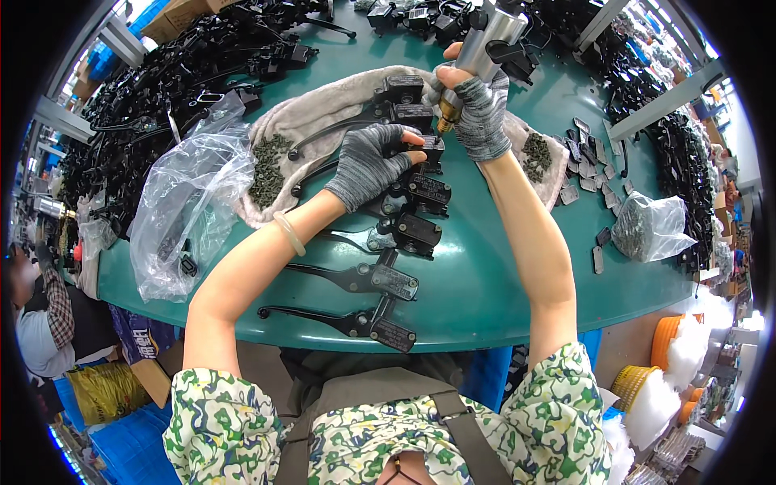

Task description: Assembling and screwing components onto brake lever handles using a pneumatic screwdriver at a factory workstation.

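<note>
My right hand, in a grey fingerless glove, is closed around a silver screwdriver, powered by its look. Its brass-coloured nose points down at a black brake master cylinder. At that cylinder's left side is my left hand, gloved alike, its thumb and fingers gripping the block's edge. Several more brake lever assemblies lie in a column, with reservoirs to the right and levers to the left. A grey cloth lies under the far ones. Small dark screws are heaped on its left part.
More screws lie on the cloth's right end. Beyond are loose cover plates and a bag of small parts. A clear plastic bag lies left. Piles of black lever assemblies line the green table's far edge.
</note>
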The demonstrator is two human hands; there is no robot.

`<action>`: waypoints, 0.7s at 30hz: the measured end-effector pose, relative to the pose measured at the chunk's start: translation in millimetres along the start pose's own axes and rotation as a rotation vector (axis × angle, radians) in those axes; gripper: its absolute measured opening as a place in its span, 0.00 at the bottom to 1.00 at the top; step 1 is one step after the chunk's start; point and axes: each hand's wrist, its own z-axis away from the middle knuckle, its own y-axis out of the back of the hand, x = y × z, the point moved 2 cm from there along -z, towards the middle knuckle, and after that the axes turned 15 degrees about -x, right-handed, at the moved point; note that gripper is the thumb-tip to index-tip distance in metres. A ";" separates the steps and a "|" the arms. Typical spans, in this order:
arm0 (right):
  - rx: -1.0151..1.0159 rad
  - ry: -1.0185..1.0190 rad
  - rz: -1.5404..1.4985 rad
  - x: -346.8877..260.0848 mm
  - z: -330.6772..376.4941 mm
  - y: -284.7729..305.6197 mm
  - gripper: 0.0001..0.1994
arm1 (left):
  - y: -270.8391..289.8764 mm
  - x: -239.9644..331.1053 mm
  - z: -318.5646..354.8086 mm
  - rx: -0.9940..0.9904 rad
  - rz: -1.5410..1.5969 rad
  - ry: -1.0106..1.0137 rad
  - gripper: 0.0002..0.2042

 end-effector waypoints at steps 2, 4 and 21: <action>-0.019 0.017 0.003 3.2 -1.9 3.1 0.17 | -0.3 1.8 -1.0 -0.047 -0.011 0.053 0.10; -0.028 0.022 0.003 5.4 -3.5 4.3 0.17 | -0.8 2.2 -0.6 -0.071 -0.016 0.083 0.10; -0.177 0.003 -0.077 11.3 -7.6 12.9 0.18 | 1.4 8.9 2.0 -0.073 -0.049 0.119 0.11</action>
